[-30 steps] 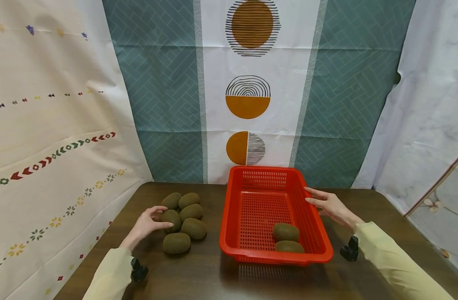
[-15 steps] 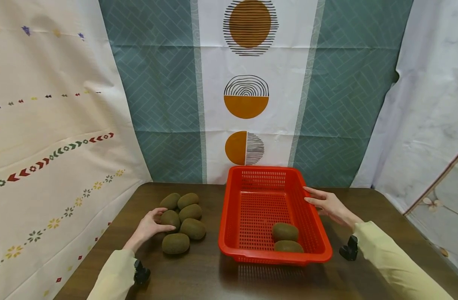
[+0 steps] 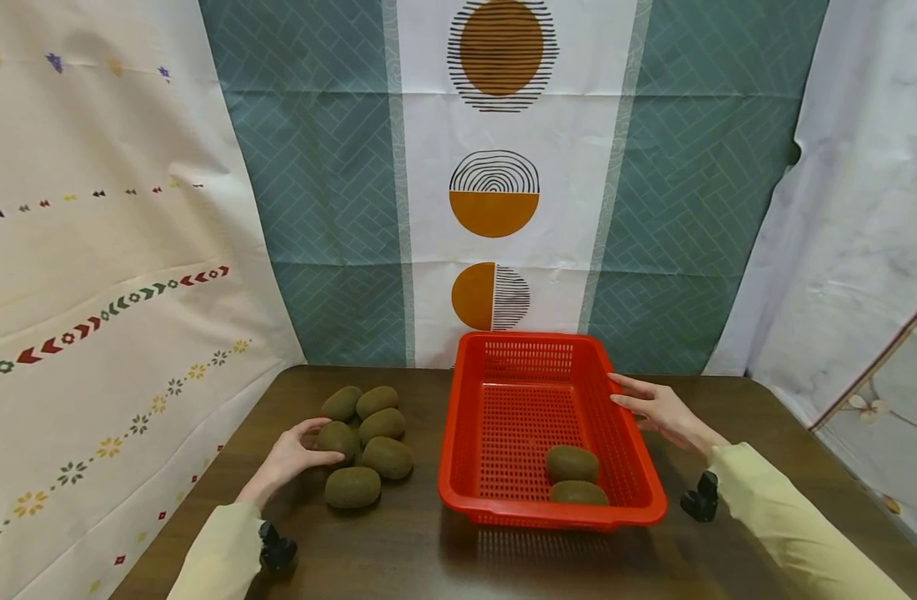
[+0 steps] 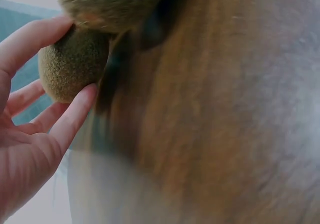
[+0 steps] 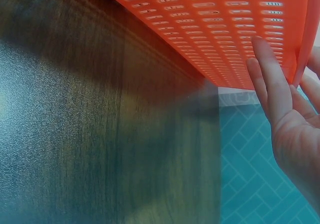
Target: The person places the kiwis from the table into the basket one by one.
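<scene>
My left hand [image 3: 293, 454] holds a fuzzy brown kiwi [image 3: 338, 441] between thumb and fingers, at the left side of a group of kiwis. In the left wrist view the fingers curve round this kiwi [image 4: 75, 63], and another kiwi [image 4: 112, 3] sits right against it. My right hand [image 3: 663, 412] grips the right rim of a red plastic basket [image 3: 458, 442]. From the right wrist camera, some fingers [image 5: 272, 78] lie along the slotted outer wall and others go over the rim. Two kiwis [image 3: 572, 464] lie in the basket's near right corner.
Several more kiwis [image 3: 387, 457] lie close together on the dark wooden table [image 3: 398, 558], left of the basket. One kiwi [image 3: 353, 487] is nearest the front. Patterned cloths hang behind the table [image 3: 496, 300] and along both sides.
My left hand has closed round the kiwi and shifted it slightly left, apart from its right-hand neighbours. My right hand and the basket stay as they were.
</scene>
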Available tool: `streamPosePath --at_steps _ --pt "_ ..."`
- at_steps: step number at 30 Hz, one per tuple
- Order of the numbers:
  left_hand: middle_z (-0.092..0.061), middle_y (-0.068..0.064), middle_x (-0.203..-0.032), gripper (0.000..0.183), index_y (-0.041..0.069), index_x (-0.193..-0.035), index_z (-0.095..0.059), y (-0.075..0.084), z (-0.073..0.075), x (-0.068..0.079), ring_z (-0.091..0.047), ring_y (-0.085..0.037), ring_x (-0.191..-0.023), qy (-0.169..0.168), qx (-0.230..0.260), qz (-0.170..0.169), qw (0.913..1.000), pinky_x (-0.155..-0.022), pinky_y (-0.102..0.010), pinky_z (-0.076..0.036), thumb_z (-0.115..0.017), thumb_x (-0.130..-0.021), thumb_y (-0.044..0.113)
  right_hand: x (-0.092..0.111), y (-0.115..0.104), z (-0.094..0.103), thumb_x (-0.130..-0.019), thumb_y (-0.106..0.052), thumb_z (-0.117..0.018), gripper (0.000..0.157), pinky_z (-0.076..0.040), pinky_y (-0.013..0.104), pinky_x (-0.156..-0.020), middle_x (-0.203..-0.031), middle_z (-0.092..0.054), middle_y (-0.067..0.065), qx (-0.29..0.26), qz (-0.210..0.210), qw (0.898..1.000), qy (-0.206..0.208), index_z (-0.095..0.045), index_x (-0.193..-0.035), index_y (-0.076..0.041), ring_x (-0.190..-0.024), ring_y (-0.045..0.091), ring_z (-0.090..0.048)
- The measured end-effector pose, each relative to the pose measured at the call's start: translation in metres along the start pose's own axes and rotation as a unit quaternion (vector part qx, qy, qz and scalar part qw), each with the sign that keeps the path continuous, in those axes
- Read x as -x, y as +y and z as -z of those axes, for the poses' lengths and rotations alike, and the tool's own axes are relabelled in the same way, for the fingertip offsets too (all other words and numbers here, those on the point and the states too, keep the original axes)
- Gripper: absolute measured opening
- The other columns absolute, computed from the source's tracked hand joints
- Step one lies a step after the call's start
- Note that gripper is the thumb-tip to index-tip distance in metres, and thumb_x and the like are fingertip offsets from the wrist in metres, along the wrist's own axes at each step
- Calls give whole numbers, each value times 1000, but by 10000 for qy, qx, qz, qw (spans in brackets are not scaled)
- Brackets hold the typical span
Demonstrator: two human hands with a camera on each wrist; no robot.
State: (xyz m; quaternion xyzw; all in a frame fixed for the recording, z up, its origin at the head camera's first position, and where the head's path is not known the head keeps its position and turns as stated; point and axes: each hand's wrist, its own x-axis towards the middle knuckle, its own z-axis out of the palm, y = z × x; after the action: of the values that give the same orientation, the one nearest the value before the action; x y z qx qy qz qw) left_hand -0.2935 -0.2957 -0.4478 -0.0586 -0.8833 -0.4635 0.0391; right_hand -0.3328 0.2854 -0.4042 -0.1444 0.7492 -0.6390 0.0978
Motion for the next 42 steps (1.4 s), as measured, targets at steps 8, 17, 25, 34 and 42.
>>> streamPosePath --at_steps 8,17,25,34,42 --pt "-44 -21 -124 73 1 -130 -44 11 12 -2 -52 -33 -98 15 493 -53 9988 -74 -38 -44 -79 -70 21 0 2 2 -91 -16 -56 59 -45 49 -78 -135 -33 27 35 -31 10000 67 -28 -140 0 -108 32 -51" --pt "-38 -16 -133 73 8 -134 -42 35 17 -11 -44 -36 -112 -197 970 -253 9948 -82 -46 -42 -78 -72 21 2 5 3 -91 -16 -56 59 -45 48 -79 -136 -32 26 3 -52 10000 73 -28 -141 -1 -110 31 -49" --pt "-38 -12 -133 72 11 -134 -42 67 17 -26 -43 -33 -114 -579 1167 -526 9901 -87 -50 -36 -78 -72 21 2 3 3 -92 -16 -55 57 -44 49 -80 -136 -32 25 70 4 10000 5 -28 -141 -2 -112 34 -47" --pt "-40 -3 -134 69 21 -132 -46 105 6 -48 -41 -27 -117 -1401 1193 -1092 9768 -88 -47 -38 -78 -72 19 0 2 2 -91 -16 -55 58 -45 48 -79 -137 -31 25 87 -33 10000 30 -28 -141 -2 -112 35 -46" --pt "-39 -2 -135 68 16 -133 -46 148 -15 -64 -39 -26 -119 -2860 1317 -1465 9378 -85 -43 -42 -76 -73 6 -1 2 0 -91 -16 -56 59 -45 47 -79 -136 -31 25 42 -64 10000 63 -29 -141 -2 -113 36 -45"
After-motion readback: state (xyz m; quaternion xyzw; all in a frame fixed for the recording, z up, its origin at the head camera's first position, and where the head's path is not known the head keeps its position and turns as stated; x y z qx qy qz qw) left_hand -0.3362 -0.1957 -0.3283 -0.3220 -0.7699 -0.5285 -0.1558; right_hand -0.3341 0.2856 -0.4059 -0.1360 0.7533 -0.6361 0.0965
